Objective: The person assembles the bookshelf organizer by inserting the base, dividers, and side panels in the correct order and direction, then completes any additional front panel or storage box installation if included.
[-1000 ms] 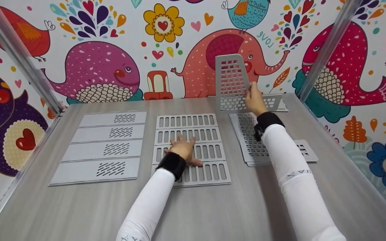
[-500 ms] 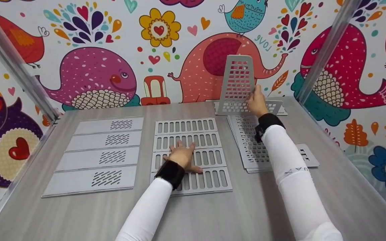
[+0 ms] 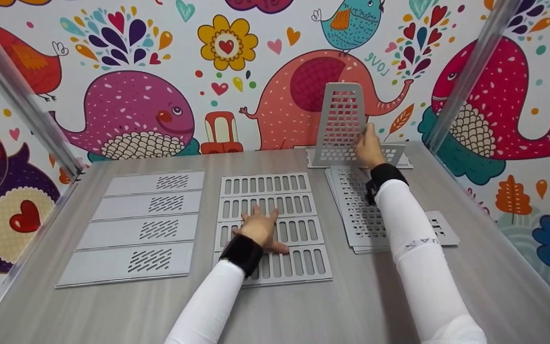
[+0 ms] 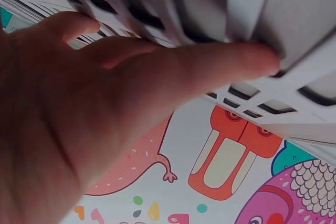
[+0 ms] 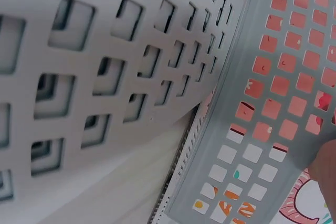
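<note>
My left hand (image 3: 259,230) lies with fingers spread on the middle slotted grey panels (image 3: 299,260), set in rows with long rounded slots. In the left wrist view its thumb (image 4: 226,66) stretches across the slots. My right hand (image 3: 369,145) pinches the right edge of a grey perforated plate (image 3: 325,124) with rows of square holes. This plate stands upright at the back of the table, narrower toward its top. The right wrist view shows the plate (image 5: 210,129) tilted, beside the flat stack of square-holed plates (image 5: 142,61). Part of that stack (image 3: 358,239) is hidden under my right forearm.
Grey panels with slanted slits (image 3: 108,229) lie in rows at the left. Another holed plate (image 3: 447,234) sticks out to the right of the stack. Behind the upright plate, a low grey piece (image 3: 401,148) stands near the patterned wall (image 3: 265,28).
The upright plate has shifted a little to the right and turned more face-on, with my right hand still holding it. My left hand stays on the slotted panels. The head view has tilted slightly.
</note>
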Motion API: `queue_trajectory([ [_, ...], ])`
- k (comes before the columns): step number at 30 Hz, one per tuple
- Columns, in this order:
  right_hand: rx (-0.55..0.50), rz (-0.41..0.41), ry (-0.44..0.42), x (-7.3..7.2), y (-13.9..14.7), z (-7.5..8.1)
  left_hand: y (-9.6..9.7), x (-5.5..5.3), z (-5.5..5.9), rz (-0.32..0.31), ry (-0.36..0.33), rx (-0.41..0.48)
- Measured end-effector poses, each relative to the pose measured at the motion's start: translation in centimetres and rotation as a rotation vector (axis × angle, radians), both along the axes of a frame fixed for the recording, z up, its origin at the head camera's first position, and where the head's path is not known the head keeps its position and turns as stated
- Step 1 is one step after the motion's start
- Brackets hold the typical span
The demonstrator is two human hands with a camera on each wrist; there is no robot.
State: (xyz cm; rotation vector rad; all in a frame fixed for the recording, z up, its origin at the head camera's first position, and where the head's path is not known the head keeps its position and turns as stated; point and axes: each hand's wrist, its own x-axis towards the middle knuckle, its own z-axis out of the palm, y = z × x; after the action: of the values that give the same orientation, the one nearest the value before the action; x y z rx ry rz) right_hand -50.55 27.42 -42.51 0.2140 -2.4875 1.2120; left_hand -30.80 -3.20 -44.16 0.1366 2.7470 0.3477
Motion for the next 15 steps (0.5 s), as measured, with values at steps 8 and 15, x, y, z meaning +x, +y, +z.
queue_trajectory([
  [8, 0.018, 0.006, -0.040, 0.38, 0.29, -0.93, 0.09, 0.35, -0.54, -0.005, -0.037, 0.001],
  [15, 0.006, 0.069, -0.036, 0.24, -0.08, 0.00, 0.07, -0.13, -0.08, 0.002, -0.026, -0.002],
])
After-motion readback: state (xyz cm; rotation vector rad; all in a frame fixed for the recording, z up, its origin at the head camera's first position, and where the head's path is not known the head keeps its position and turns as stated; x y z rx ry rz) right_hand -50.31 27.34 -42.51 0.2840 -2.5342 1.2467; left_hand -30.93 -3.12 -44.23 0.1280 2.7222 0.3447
